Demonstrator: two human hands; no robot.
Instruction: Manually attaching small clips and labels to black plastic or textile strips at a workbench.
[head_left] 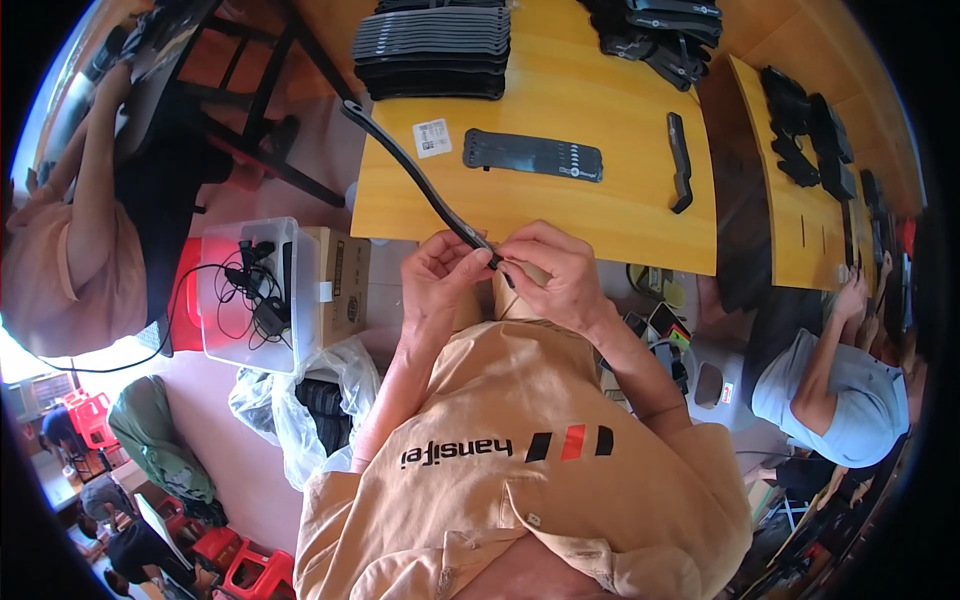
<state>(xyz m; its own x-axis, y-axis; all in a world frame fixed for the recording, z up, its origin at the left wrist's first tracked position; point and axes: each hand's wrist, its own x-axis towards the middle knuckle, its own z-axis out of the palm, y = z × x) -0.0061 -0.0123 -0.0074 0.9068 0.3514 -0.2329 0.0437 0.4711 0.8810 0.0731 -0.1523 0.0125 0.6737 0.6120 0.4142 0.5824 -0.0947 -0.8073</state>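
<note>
A long dark grey strap (412, 172) with a rounded, slotted far end runs from my hands up and left past the table's edge. Its near end is pinched by the fingers of my left hand (438, 278). My right hand (556, 272) grips the short tip of the same strap, close beside the left; the fingers hide part of it. Just beyond my hands, a flat dark grey perforated band (533, 156) with a row of light marks lies on the yellow table (600, 235). A narrow curved black strip (680, 163) rests at the table's right side.
Grey and black bands form a tall stack (432, 45) at the back left, with a looser pile (665, 35) at back right. A white label (432, 138) lies near the left edge. Beside the table stand a clear bin (222, 330) of cables and a carton (340, 290). People work on both sides.
</note>
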